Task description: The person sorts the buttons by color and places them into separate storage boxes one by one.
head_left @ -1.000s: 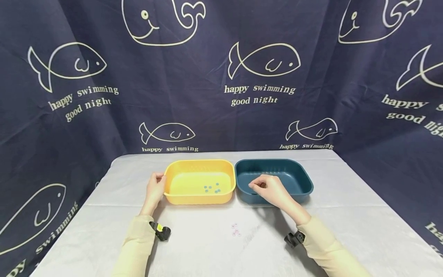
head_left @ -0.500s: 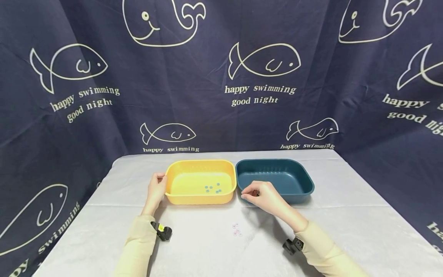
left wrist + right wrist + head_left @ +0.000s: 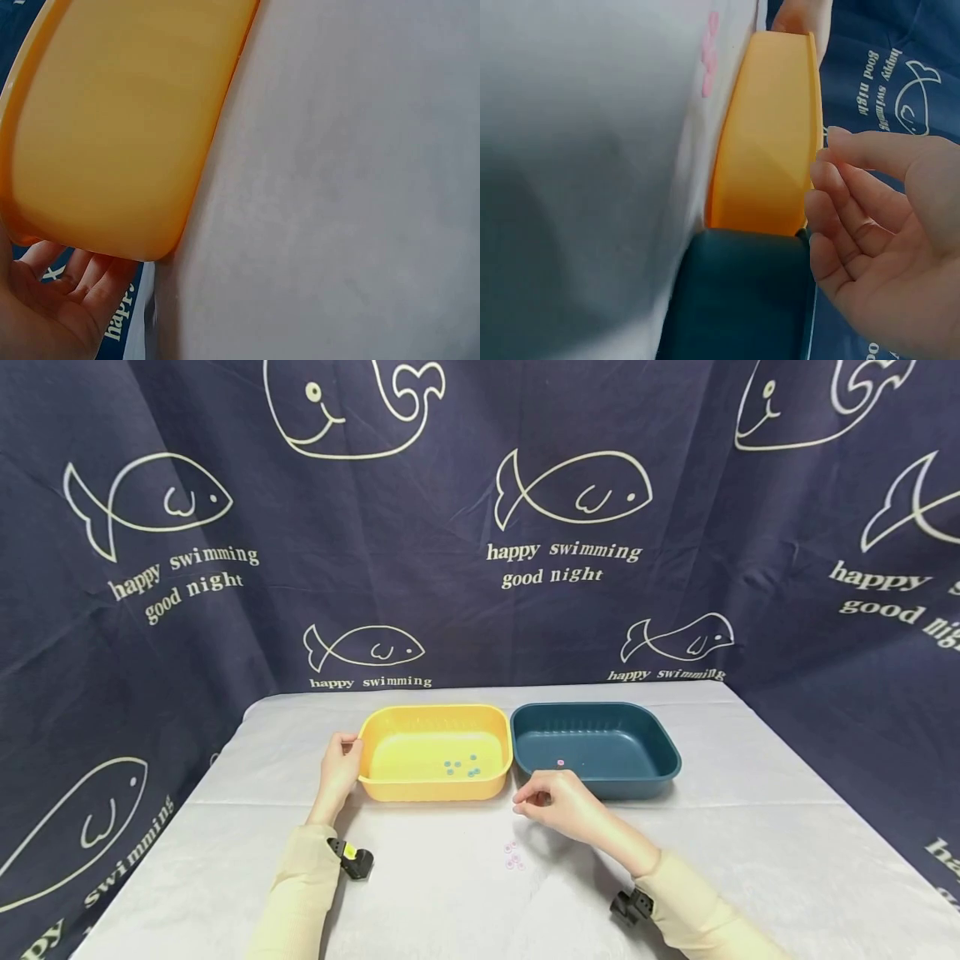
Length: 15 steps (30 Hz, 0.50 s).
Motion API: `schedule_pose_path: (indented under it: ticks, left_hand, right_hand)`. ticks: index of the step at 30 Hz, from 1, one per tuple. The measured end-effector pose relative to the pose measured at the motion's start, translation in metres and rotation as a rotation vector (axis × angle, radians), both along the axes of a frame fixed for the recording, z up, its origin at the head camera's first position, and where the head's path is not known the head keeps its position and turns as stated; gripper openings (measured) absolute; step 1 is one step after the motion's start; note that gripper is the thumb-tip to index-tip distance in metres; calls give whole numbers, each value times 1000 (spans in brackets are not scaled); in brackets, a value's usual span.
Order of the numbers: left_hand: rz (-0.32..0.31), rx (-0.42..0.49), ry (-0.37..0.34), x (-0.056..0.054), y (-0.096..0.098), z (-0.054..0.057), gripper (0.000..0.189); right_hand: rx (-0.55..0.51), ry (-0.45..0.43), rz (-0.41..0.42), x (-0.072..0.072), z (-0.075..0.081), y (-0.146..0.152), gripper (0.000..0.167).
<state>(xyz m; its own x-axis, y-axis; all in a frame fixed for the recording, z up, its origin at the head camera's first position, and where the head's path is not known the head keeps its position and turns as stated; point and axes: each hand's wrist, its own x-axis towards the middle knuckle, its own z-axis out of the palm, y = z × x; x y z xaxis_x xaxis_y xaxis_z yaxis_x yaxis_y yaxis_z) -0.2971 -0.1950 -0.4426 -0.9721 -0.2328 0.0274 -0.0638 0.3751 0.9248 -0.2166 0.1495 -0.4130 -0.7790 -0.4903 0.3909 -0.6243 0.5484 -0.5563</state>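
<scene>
My left hand [image 3: 340,774] holds the left end of a yellow plastic bin [image 3: 435,791], its fingers [image 3: 94,281] against the outer end wall. Inside that bin lie several small blue button-like discs [image 3: 458,765]. My right hand [image 3: 562,806] hovers in front of the near left corner of a dark teal bin [image 3: 637,787]. Its fingers are loosely bent, thumb and index tips close together, and nothing shows between them. One pink disc [image 3: 560,762] lies in the teal bin. Several more pink discs [image 3: 513,862] form a small cluster on the table before the bins.
The two bins stand side by side, ends together, on a table with a pale cloth [image 3: 420,893]. Behind and beside it hangs a navy curtain [image 3: 450,602] with fish drawings. A black camera [image 3: 632,906] sits on the right wrist, another wrist camera [image 3: 357,862] on the left.
My right hand has moved from over the teal bin toward me and slightly left. A pink disc now shows in that bin. My left hand stays on the yellow bin.
</scene>
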Motion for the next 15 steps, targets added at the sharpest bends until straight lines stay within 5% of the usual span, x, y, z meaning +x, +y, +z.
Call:
schedule_pose_path:
  ticks: [15]
  left_hand:
    - [-9, 3, 6, 1, 0, 0, 35]
  right_hand:
    - [111, -20, 37, 5, -4, -4, 8]
